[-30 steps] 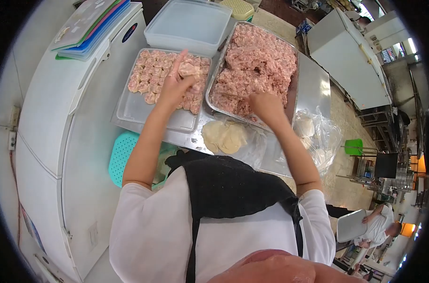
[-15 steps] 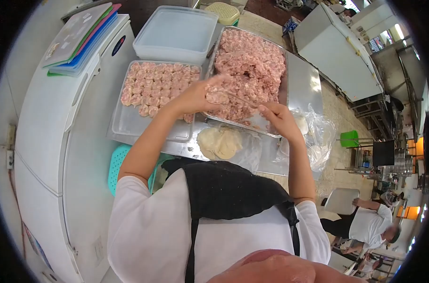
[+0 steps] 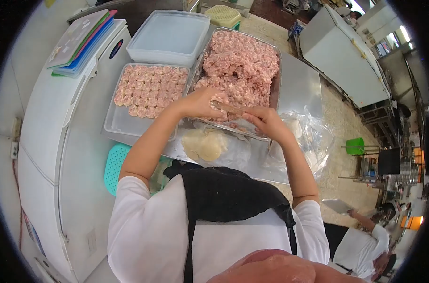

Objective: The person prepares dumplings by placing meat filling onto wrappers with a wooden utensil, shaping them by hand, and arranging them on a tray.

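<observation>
Over the near edge of a metal tray point(image 3: 276, 89) of ground meat point(image 3: 240, 63), my left hand point(image 3: 201, 103) is curled around a small meat-filled dumpling, mostly hidden by the fingers now. My right hand point(image 3: 266, 121) grips a thin flat spatula point(image 3: 227, 108), its tip against the dumpling in my left hand. Rows of open-topped meat dumplings point(image 3: 150, 87) fill the far part of a clear plastic tray point(image 3: 127, 121) on the left. A pile of round dough wrappers point(image 3: 204, 144) lies on the metal table just below my hands.
Stacked clear plastic trays point(image 3: 169, 35) stand behind the dumplings. A crumpled plastic bag point(image 3: 316, 146) with pale dough lies at right. A white freezer point(image 3: 87, 155) borders the left side, lids point(image 3: 80, 42) on top. Another person point(image 3: 363, 247) stands at lower right holding a metal tray point(image 3: 337, 205).
The spatula has come closer to my left hand, and its blade now meets the dumpling there. My left fingers have closed more around it. The other person has shifted, tilting the tray.
</observation>
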A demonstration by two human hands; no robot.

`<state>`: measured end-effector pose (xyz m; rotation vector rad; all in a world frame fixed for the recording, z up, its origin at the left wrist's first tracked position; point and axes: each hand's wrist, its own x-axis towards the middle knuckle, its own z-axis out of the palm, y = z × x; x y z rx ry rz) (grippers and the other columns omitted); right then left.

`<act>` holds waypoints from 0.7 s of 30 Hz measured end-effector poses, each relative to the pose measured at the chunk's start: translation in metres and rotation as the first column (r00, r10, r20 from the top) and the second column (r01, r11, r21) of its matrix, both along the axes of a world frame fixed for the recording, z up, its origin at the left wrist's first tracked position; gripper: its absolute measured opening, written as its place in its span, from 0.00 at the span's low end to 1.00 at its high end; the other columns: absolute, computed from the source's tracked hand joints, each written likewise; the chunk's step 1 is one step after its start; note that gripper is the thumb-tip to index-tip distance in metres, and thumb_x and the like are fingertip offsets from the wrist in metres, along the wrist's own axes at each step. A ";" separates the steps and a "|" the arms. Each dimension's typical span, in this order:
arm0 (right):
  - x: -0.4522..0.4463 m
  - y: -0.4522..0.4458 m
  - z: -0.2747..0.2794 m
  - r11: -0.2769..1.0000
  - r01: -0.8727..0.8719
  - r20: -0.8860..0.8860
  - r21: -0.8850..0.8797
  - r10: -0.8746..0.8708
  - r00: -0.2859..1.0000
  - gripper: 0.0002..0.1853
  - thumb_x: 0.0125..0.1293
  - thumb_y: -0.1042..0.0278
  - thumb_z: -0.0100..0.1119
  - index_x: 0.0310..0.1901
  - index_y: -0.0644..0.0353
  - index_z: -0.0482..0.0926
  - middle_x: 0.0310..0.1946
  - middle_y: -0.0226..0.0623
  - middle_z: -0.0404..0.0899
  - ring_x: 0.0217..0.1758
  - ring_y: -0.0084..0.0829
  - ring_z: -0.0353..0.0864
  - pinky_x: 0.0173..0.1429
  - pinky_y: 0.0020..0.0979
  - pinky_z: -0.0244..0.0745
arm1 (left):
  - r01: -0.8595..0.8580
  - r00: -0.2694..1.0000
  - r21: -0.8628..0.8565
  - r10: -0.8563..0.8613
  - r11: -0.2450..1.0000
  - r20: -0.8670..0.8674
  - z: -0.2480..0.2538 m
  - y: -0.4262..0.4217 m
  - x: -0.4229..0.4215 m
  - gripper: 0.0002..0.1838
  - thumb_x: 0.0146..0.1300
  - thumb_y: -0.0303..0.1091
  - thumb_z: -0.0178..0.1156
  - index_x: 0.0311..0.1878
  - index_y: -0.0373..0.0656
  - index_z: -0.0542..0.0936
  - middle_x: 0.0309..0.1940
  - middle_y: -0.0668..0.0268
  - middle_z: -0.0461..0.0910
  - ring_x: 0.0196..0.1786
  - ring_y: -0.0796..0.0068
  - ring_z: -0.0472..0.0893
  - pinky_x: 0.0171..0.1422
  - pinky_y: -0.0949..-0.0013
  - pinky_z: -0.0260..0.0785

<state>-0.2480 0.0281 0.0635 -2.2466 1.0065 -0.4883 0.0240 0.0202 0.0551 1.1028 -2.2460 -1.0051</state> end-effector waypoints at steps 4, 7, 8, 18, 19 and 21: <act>-0.012 -0.008 0.009 0.924 0.140 -0.188 -0.356 -0.217 0.958 0.11 0.67 0.65 0.59 0.48 0.55 0.82 0.34 0.42 0.81 0.36 0.46 0.81 0.39 0.40 0.75 | -0.206 0.960 0.180 0.234 0.962 -0.152 -0.037 -0.004 -0.012 0.30 0.50 0.48 0.72 0.52 0.37 0.80 0.46 0.54 0.83 0.49 0.65 0.82 0.56 0.65 0.71; -0.001 0.001 -0.008 0.912 0.081 0.002 -0.403 -0.088 0.996 0.10 0.68 0.62 0.57 0.47 0.53 0.82 0.34 0.41 0.80 0.35 0.49 0.80 0.38 0.43 0.75 | -0.239 0.929 0.256 0.297 0.937 -0.221 -0.075 -0.019 -0.019 0.33 0.51 0.49 0.72 0.55 0.37 0.78 0.46 0.55 0.83 0.50 0.65 0.82 0.57 0.65 0.71; -0.007 -0.008 -0.026 0.909 0.078 -0.083 -0.408 -0.123 0.989 0.11 0.67 0.61 0.56 0.48 0.51 0.82 0.34 0.41 0.80 0.36 0.47 0.81 0.38 0.43 0.76 | -0.233 0.927 0.302 0.305 0.924 -0.217 -0.086 -0.020 -0.020 0.34 0.51 0.49 0.72 0.56 0.36 0.78 0.46 0.55 0.83 0.50 0.65 0.81 0.57 0.65 0.71; -0.063 -0.015 0.009 0.995 0.039 0.122 0.092 -0.050 0.991 0.14 0.69 0.62 0.55 0.51 0.56 0.82 0.42 0.44 0.84 0.43 0.46 0.82 0.50 0.38 0.75 | -0.338 0.927 -0.152 0.301 0.929 -0.223 -0.022 0.034 -0.040 0.28 0.53 0.42 0.71 0.55 0.41 0.77 0.45 0.60 0.83 0.50 0.62 0.80 0.59 0.64 0.69; -0.052 -0.011 0.004 0.996 -0.048 0.165 0.069 0.036 0.986 0.14 0.69 0.61 0.56 0.51 0.56 0.82 0.42 0.45 0.83 0.44 0.47 0.82 0.50 0.39 0.75 | -0.317 0.939 -0.119 0.294 0.941 -0.177 -0.015 0.037 -0.044 0.26 0.53 0.42 0.71 0.53 0.42 0.78 0.44 0.59 0.83 0.49 0.60 0.81 0.58 0.64 0.70; -0.033 -0.001 -0.009 0.978 -0.209 0.247 0.014 0.199 0.948 0.16 0.68 0.59 0.58 0.53 0.55 0.81 0.42 0.48 0.83 0.44 0.50 0.81 0.50 0.40 0.75 | -0.265 0.963 -0.083 0.260 0.961 -0.071 -0.006 0.040 -0.047 0.24 0.51 0.42 0.71 0.50 0.42 0.80 0.43 0.57 0.83 0.48 0.57 0.82 0.57 0.63 0.71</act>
